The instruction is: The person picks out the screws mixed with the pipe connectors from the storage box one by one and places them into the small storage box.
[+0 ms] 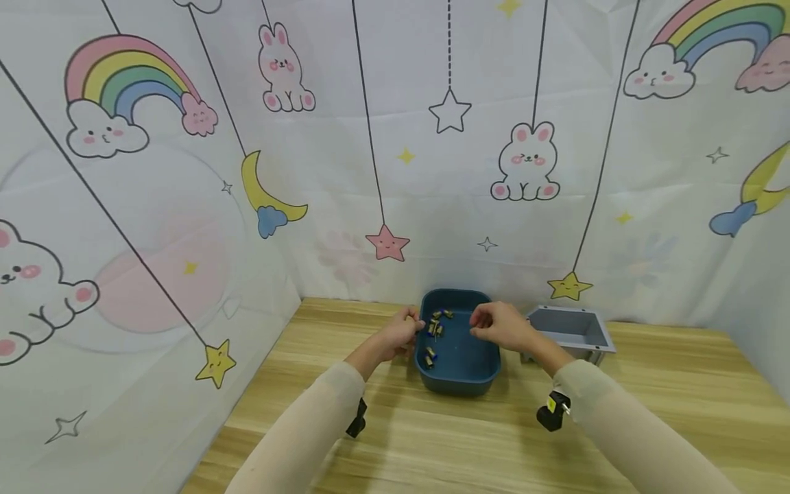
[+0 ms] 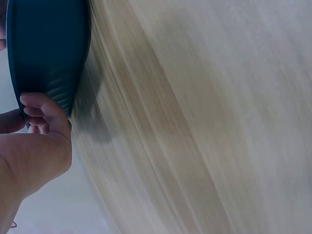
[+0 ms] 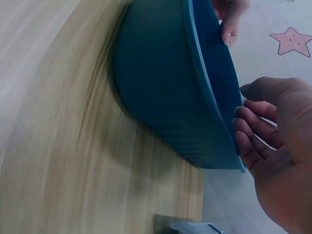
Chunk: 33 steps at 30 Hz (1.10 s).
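A deep blue plastic bin (image 1: 459, 353) stands on the table with several small brass-coloured pieces with blue ends (image 1: 435, 328) along its left side. My left hand (image 1: 400, 334) grips the bin's left rim; in the left wrist view its thumb and fingers (image 2: 46, 108) pinch the wall from either side. Over the right rim hovers my right hand (image 1: 503, 326), fingers loosely bent. The right wrist view has this hand (image 3: 285, 126) with thumb and fingertips apart, right at the rim, and nothing showing between them.
To the right of the bin sits a grey tray (image 1: 603, 334) with a flat flange, partly behind my right forearm. The wooden table (image 1: 395, 446) ends at a white fabric backdrop (image 1: 345, 206) printed with cartoons, which also closes off the left and right sides.
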Each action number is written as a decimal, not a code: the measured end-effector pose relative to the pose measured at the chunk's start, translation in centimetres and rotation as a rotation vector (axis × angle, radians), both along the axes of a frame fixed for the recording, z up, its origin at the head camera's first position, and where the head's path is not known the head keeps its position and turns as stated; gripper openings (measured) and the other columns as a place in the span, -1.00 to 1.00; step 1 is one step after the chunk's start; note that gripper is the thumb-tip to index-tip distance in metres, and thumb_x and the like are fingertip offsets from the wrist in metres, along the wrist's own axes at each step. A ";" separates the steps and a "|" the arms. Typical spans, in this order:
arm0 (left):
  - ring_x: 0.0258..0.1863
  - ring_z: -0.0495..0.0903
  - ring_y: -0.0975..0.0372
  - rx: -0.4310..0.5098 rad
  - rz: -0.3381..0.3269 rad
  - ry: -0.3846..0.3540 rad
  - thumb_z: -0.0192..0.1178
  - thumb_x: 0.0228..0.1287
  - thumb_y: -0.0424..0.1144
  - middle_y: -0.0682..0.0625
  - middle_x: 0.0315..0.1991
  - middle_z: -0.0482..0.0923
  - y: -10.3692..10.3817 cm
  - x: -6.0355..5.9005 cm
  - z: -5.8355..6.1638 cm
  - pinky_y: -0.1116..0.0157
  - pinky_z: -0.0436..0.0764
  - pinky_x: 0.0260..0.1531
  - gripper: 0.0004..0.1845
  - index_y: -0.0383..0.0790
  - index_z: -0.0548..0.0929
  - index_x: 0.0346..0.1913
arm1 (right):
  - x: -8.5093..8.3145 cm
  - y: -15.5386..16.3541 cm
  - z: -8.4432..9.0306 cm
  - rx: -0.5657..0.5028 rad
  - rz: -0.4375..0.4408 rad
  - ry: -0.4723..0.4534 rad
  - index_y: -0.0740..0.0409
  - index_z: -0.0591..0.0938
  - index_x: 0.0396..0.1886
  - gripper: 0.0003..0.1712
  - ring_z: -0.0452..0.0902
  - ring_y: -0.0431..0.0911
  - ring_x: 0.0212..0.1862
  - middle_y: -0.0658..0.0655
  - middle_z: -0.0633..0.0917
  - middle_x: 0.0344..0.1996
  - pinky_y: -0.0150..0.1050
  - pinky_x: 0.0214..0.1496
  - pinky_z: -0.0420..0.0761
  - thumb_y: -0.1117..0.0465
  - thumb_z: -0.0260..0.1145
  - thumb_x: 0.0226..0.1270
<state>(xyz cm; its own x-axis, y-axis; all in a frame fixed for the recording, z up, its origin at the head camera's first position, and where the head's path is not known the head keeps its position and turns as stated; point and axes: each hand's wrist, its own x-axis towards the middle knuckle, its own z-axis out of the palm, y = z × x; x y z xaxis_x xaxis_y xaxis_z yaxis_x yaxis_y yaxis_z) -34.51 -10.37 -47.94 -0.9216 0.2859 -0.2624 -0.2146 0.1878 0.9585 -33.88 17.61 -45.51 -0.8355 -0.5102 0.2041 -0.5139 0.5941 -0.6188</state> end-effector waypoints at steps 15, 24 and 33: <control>-0.68 0.11 0.26 0.005 -0.002 -0.003 -0.01 0.70 -0.24 0.08 -0.63 0.14 0.2 0.1 0.0 0.23 0.28 -0.50 -0.90 -0.11 0.29 0.03 | 0.0 -2.3 -0.7 -0.023 0.014 -0.011 0.32 0.71 -0.12 -0.83 0.62 -0.17 -0.31 0.00 0.71 -0.35 -0.21 -0.20 0.65 0.31 0.48 0.39; -0.69 0.07 0.26 0.017 -0.010 0.007 -0.02 0.72 -0.23 0.10 -0.64 0.11 0.1 0.2 0.1 0.23 0.23 -0.51 -0.90 -0.10 0.28 0.02 | -0.2 -3.2 -1.1 -0.033 -0.001 -0.013 0.22 0.72 -0.15 -0.87 0.61 -0.17 -0.30 -0.02 0.70 -0.34 -0.18 -0.19 0.66 0.29 0.49 0.38; -0.69 0.10 0.25 0.002 -0.006 0.002 -0.01 0.71 -0.22 0.09 -0.64 0.13 -0.1 0.1 0.2 0.23 0.25 -0.52 -0.90 -0.11 0.28 0.02 | -0.5 -4.3 -1.2 -0.031 -0.026 -0.018 0.31 0.73 -0.12 -0.83 0.63 -0.16 -0.29 0.01 0.72 -0.34 -0.14 -0.16 0.67 0.31 0.49 0.38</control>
<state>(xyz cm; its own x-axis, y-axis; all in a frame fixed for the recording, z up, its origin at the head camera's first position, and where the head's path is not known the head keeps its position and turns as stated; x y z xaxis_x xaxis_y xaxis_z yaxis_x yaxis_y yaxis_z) -34.42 -10.45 -47.78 -0.9205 0.2918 -0.2598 -0.2114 0.1872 0.9593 -34.34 13.27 -46.75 -0.8522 -0.4818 0.2040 -0.4869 0.5879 -0.6460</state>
